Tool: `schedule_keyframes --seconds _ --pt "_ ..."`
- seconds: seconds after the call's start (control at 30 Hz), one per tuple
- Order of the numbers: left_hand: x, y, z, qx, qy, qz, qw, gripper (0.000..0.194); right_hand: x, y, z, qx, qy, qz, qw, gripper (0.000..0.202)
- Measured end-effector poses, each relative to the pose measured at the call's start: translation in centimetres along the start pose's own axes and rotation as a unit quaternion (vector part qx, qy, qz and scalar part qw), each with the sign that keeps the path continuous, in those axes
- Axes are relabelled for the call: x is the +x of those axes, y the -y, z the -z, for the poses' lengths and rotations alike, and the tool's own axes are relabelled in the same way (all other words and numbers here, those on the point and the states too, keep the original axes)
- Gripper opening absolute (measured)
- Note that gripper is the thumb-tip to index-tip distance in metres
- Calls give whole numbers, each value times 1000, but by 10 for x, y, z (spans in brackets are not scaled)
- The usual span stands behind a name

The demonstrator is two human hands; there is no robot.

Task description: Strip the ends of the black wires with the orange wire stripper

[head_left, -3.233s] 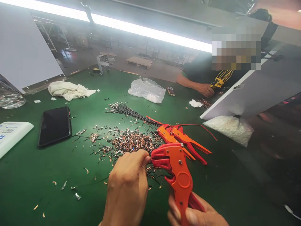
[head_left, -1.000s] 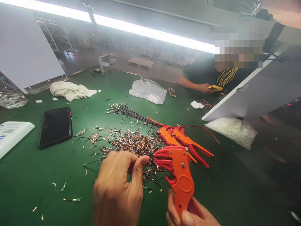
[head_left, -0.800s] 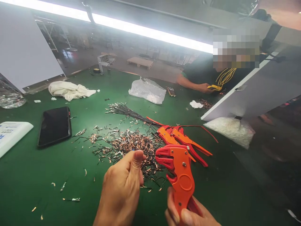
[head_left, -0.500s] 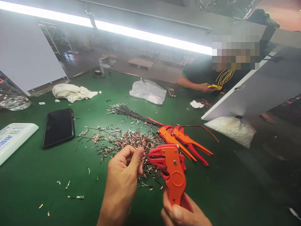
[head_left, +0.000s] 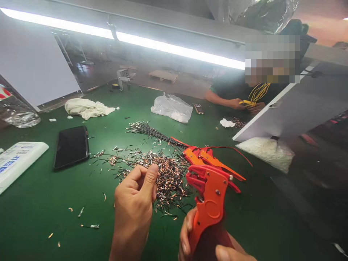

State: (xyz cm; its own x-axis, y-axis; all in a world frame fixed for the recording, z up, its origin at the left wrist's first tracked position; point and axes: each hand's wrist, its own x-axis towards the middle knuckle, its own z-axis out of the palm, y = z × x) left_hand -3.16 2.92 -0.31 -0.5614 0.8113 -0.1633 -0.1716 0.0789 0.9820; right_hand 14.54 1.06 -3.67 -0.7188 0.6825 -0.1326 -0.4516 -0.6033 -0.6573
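Observation:
My left hand (head_left: 136,195) is closed, thumb and forefinger pinched on a thin black wire (head_left: 123,159) that runs out leftward; its short end barely shows past the fingertips. My right hand (head_left: 187,232) grips an orange and red wire stripper (head_left: 212,195), whose jaws face left, apart from the left fingertips. Beneath and beyond both hands spreads a pile of short black and copper wire scraps (head_left: 168,174). Behind the held tool, more orange and red wire strippers (head_left: 217,161) lie beside a bundle of black wires (head_left: 152,132) with metal ends.
On the green table (head_left: 89,203) are a black phone (head_left: 72,146), a white box (head_left: 21,159), a cream cloth (head_left: 87,108) and a clear plastic bag (head_left: 172,107). A filled bag (head_left: 268,152) sits by the right panel (head_left: 288,105). Across the table, a person (head_left: 228,96) holds a yellow tool.
The wire stripper has moved right, away from my left hand, and its handles are spread wider. My left hand has shifted slightly left, still pinching.

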Motion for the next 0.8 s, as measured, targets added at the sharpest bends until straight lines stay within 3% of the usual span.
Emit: schedule_keyframes --seconds 0.13,0.2,0.4,0.8 --pt "-5 1 -5 136 110 -27 984 43 1 0 8 -122 -137 144 972 37" --pt "-8 1 -10 162 154 -30 974 42 1 2 9 -140 -153 176 962 36" --pt "-9 -2 -14 183 196 -9 963 42 2 5 3 -87 -130 157 975 38" --pt "-14 6 -17 187 192 -9 963 40 1 5 0 -83 -109 106 985 42"
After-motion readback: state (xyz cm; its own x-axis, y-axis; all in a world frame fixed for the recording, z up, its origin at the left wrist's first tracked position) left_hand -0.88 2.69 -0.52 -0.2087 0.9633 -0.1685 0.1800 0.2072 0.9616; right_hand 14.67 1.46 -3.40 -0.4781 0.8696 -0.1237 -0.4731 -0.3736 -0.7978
